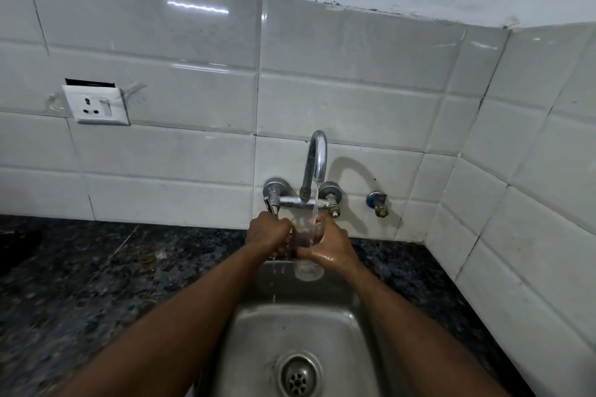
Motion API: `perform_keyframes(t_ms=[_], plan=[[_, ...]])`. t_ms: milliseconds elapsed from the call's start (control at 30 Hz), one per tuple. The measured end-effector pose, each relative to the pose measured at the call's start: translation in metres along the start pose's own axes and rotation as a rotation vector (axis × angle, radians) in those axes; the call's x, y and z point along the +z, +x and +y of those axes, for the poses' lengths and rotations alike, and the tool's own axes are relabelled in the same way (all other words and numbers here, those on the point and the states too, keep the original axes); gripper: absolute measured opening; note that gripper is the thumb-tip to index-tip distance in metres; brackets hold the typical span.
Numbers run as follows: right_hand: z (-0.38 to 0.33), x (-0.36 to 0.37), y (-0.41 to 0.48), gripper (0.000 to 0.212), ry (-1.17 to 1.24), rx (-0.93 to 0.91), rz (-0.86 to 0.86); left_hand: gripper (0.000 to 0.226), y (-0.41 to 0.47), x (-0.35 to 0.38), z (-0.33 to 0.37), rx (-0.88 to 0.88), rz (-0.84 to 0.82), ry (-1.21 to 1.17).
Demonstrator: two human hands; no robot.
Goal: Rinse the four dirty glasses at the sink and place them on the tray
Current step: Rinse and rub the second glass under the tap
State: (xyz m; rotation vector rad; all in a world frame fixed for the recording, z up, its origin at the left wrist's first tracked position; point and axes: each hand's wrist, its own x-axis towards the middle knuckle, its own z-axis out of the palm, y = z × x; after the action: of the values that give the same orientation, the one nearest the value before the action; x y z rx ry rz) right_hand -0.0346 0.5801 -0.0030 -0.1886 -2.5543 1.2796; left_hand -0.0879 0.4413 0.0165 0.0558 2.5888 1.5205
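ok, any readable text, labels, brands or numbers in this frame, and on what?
No text can be read anywhere.
The wall socket shows no marking.
The tap and blue valve show no brand.
The glass is plain.

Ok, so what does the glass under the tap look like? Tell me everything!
The glass is a clear, see-through tumbler with a thick base, held about upright over the back of the steel sink. Water from the tap runs into its open top, and drips fall below it. The left hand grips its upper part and the wet right hand wraps around its side, so only the bottom shows plainly.
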Motion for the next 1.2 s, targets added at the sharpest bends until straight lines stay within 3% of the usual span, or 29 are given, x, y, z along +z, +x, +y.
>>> perform_keyframes(t_ms=[167, 267, 333, 467, 533, 600, 700, 733, 867, 967, 1033, 1133, 1200], plan=[[-0.008, -0.004, -0.001, 0.068, 0.067, 0.020, 0.119, 0.027, -0.001, 0.006, -0.004, -0.115, -0.030, -0.146], [-0.013, -0.003, -0.001, 0.078, 0.073, 0.020, 0.109, 0.027, -0.008, 0.012, -0.010, -0.332, -0.190, -0.454], [-0.015, 0.002, -0.004, 0.090, 0.242, 0.082, 0.231, 0.032, -0.016, 0.016, -0.009, -0.491, -0.300, -0.698], [-0.016, 0.017, -0.009, 0.076, 0.459, 0.260, 0.354, 0.044, -0.023, 0.025, 0.016, -0.484, -0.383, -0.981], [-0.012, 0.022, -0.011, 0.063, 0.555, 0.383, 0.362, 0.053, -0.016, 0.033, 0.019, -0.368, -0.224, -0.799], [-0.008, 0.028, -0.015, 0.054, 0.791, 0.474, 0.243, 0.064, -0.009, 0.032, 0.019, -0.189, 0.029, -0.458], [-0.002, 0.035, -0.020, 0.074, 0.970, 0.529, 0.083, 0.042, -0.004, 0.024, 0.025, 0.169, 0.153, 0.017], [-0.001, 0.036, -0.021, 0.083, 0.984, 0.547, 0.063, 0.045, -0.003, 0.021, 0.026, 0.267, 0.173, 0.144], [0.001, 0.037, -0.019, 0.096, 0.882, 0.601, 0.026, 0.061, 0.002, 0.017, 0.022, 0.375, 0.248, 0.403], [-0.009, 0.036, -0.017, 0.069, 0.641, 0.592, 0.214, 0.054, -0.002, 0.013, 0.017, 0.357, 0.289, 0.374], [-0.017, 0.033, -0.015, 0.050, 0.612, 0.481, 0.324, 0.056, 0.000, 0.012, 0.012, 0.236, 0.247, 0.315], [-0.025, 0.021, -0.014, 0.038, 0.614, 0.306, 0.248, 0.057, 0.004, 0.012, 0.001, -0.015, 0.102, 0.012], [-0.026, 0.015, -0.012, 0.037, 0.579, 0.197, 0.119, 0.049, 0.005, 0.007, -0.004, -0.082, 0.018, -0.238]])
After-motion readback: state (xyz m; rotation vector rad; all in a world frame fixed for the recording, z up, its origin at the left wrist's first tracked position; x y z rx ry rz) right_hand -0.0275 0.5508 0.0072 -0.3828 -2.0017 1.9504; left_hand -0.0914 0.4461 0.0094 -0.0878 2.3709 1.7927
